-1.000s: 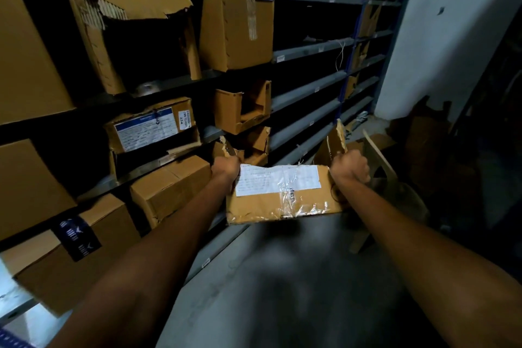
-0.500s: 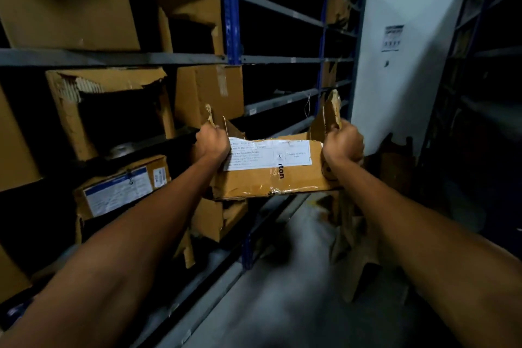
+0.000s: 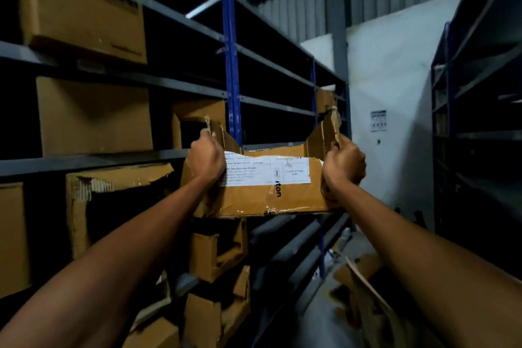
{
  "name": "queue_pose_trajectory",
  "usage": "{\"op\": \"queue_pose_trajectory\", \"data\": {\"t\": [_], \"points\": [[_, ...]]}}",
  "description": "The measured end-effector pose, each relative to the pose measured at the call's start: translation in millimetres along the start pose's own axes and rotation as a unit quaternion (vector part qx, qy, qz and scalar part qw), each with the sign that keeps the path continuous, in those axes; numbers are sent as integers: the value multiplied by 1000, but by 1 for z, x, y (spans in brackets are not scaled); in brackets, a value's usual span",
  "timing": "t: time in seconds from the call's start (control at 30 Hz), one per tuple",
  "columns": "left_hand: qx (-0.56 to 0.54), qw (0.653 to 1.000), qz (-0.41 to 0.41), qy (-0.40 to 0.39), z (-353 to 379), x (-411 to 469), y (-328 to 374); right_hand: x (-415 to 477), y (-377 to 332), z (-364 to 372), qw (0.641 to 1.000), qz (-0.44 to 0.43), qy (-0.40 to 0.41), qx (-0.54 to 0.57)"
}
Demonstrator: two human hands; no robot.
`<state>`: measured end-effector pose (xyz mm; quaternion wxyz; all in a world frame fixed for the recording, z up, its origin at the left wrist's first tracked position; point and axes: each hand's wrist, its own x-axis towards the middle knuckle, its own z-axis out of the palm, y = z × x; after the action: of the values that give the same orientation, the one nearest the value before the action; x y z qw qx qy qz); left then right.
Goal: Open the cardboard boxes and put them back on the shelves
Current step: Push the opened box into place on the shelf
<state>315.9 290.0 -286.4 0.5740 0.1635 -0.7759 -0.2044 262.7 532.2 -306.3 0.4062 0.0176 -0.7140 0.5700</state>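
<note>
I hold an opened brown cardboard box [image 3: 271, 195] with a white label in front of me, raised to the height of a middle shelf. My left hand [image 3: 206, 158] grips its left end by the raised flap. My right hand [image 3: 343, 162] grips the right end by the other raised flap. The box hangs in the aisle just right of the grey shelving [image 3: 118, 158] with its blue upright [image 3: 231, 65].
Closed and torn-open cardboard boxes [image 3: 93, 118] fill the left shelves above, beside and below my arms. Loose cardboard [image 3: 364, 280] lies on the floor at the lower right. A second dark rack [image 3: 477, 121] lines the right side. A white wall ends the aisle.
Both hands have lifted the box from low near the floor shelves up to mid-shelf height, and my view has tilted upward with it.
</note>
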Motion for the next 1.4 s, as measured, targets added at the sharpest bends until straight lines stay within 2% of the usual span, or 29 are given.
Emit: {"op": "queue_pose_trajectory", "data": {"t": [0.3, 0.5, 0.7, 0.93, 1.17, 1.3, 1.4], "points": [[-10, 992, 71, 101, -41, 83, 58, 61, -73, 3, 987, -17, 44, 156], [-28, 983, 102, 153, -60, 122, 80, 93, -106, 16, 959, -63, 35, 275], [-31, 977, 113, 176, -68, 159, 85, 117, -130, 43, 940, -55, 16, 336], [3, 974, 126, 188, -71, 206, 71, 132, -150, 100, 950, -74, 21, 301], [-27, 957, 176, 228, -66, 245, 81, 172, -174, 117, 958, -100, 105, 248], [-31, 948, 192, 252, -60, 260, 81, 178, -178, 129, 951, -113, 133, 256], [-24, 948, 193, 254, -55, 265, 74, 181, -179, 141, 946, -113, 116, 280]]}}
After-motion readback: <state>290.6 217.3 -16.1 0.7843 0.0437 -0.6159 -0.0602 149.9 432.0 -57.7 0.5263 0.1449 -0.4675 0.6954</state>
